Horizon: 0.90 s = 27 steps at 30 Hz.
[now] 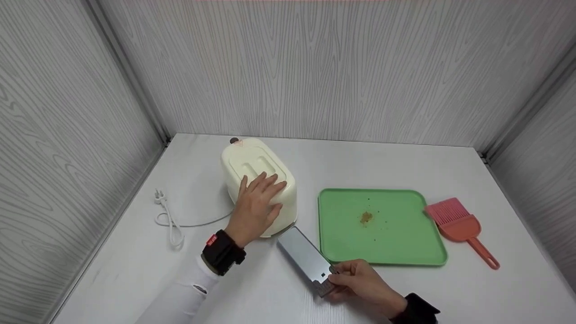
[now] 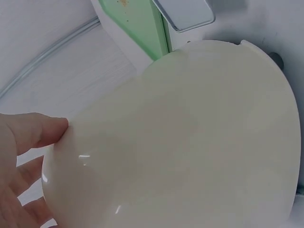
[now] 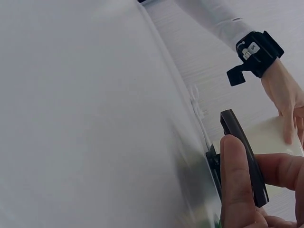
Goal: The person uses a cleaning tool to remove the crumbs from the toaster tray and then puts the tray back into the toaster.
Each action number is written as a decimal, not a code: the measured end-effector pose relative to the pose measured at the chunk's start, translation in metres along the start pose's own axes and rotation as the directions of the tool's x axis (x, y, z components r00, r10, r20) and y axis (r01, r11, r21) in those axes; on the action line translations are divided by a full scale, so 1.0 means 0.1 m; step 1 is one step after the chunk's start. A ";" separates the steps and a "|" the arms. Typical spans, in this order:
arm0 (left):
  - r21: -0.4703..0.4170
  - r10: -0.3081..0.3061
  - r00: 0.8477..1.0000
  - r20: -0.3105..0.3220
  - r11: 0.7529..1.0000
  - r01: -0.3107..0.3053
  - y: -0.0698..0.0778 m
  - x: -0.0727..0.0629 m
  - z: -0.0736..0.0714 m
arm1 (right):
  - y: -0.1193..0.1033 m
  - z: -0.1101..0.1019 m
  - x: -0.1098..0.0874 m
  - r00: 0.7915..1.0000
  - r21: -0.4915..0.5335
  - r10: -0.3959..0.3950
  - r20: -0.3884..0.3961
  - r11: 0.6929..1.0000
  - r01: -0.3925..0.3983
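Note:
A cream toaster (image 1: 252, 150) stands left of centre. My left hand (image 1: 256, 209) rests on its top at the near end, fingers spread over the slot area and thumb down the side. The left wrist view shows the toaster's smooth rounded end (image 2: 180, 133) with the fingers (image 2: 28, 175) along its edge. My right hand (image 1: 362, 283) pinches the dark handle end (image 3: 249, 156) of a flat, shiny metal crumb tray (image 1: 303, 254) between thumb and fingers. Its far end lies right at the toaster's lower near edge.
A green tray (image 1: 342, 202) to the right carries a small heap of brown crumbs (image 1: 366, 217) and scattered specks. A red-orange hand brush (image 1: 463, 229) with pink bristles leans on its right rim. The toaster's white cord (image 1: 198, 224) and plug (image 1: 159, 196) lie left.

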<state>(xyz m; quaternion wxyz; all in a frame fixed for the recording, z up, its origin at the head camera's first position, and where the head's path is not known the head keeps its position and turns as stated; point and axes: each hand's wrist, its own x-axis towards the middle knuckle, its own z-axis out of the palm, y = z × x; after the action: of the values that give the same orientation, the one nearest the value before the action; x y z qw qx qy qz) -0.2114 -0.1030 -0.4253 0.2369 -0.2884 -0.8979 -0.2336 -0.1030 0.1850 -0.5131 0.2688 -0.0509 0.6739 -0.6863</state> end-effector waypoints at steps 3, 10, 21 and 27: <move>0.026 -0.004 1.000 0.000 1.000 0.004 0.00 0.00 0.00 | 0.00 0.03 0.03 1.000 0.017 -0.003 0.003 1.000 0.003; 0.045 -0.009 1.000 -0.010 0.999 0.010 0.00 0.01 0.02 | 0.00 0.08 0.07 1.000 0.034 -0.007 -0.009 0.999 0.007; 0.071 0.005 0.999 -0.039 0.997 -0.002 0.00 0.03 0.04 | 0.02 0.17 0.12 1.000 0.068 0.006 -0.026 0.998 -0.004; 0.076 0.006 0.999 -0.036 0.997 -0.003 0.00 0.03 0.04 | 0.03 0.20 0.16 1.000 0.102 0.005 -0.020 0.995 -0.003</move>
<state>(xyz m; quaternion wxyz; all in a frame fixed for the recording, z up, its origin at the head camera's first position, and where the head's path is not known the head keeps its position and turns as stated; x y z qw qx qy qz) -0.2149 -0.0999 -0.4267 0.2646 -0.2766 -0.9010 -0.2039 -0.1069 0.1607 -0.5188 0.2657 -0.0288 0.6407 -0.7198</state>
